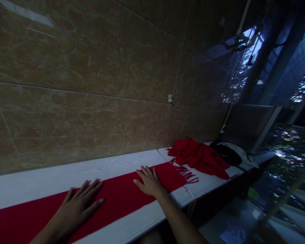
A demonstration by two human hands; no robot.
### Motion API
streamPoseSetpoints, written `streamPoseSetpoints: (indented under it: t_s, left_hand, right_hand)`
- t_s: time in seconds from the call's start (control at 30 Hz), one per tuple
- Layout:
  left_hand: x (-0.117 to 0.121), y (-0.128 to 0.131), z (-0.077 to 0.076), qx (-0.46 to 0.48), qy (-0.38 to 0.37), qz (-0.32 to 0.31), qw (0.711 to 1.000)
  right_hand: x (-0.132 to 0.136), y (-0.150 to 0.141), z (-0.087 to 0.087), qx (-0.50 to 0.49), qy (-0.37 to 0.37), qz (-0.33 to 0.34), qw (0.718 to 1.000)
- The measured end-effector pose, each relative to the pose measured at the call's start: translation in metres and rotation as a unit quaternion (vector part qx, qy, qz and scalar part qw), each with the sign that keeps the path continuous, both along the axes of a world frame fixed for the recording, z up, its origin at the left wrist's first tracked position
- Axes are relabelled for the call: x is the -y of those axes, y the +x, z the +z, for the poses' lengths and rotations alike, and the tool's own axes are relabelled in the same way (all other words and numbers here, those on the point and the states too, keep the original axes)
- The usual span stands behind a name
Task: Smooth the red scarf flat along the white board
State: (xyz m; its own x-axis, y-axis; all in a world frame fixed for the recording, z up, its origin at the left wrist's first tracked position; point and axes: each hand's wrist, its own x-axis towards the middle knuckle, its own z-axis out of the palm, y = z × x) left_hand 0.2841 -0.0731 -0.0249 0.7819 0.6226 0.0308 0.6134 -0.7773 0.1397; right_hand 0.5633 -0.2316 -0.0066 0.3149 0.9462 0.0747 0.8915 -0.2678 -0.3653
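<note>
A long red scarf [122,196] lies stretched flat along a white wooden table [96,167]; its fringed end [185,175] points right. My left hand [77,205] rests flat on the scarf with fingers spread, palm down. My right hand [148,181] also lies flat on the scarf, fingers stretched out, a little short of the fringe. Neither hand grips anything.
A crumpled red scarf [200,156] sits in a heap further right on the table, with a black and white cloth [231,152] behind it. A brown tiled wall [91,84] runs along the table's far side. The table's front edge drops to a dim floor [226,223].
</note>
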Motion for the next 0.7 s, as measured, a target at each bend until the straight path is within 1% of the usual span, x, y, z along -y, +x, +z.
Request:
streamPoseSetpoints:
  t_s: [0.33, 0.43, 0.53, 0.63, 0.7]
  left_hand:
    - [0.001, 0.002, 0.003, -0.012, -0.02, -0.001, 1.0]
    - [-0.002, 0.001, -0.002, -0.002, -0.009, -0.007, 1.0]
    - [-0.008, -0.002, -0.011, 0.021, 0.004, -0.016, 1.0]
    - [-0.013, -0.003, -0.018, 0.042, 0.01, -0.023, 0.999]
    - [-0.014, -0.003, -0.02, 0.04, 0.006, -0.019, 0.999]
  right_hand:
    - [0.0, 0.003, -0.003, -0.014, -0.002, 0.003, 1.0]
    - [0.0, 0.003, -0.002, -0.013, -0.006, 0.004, 1.0]
    - [0.001, 0.003, 0.0, -0.02, -0.001, 0.003, 1.0]
    - [0.003, 0.003, 0.0, -0.028, 0.013, -0.001, 1.0]
    - [0.004, 0.004, -0.002, -0.028, 0.029, -0.006, 0.999]
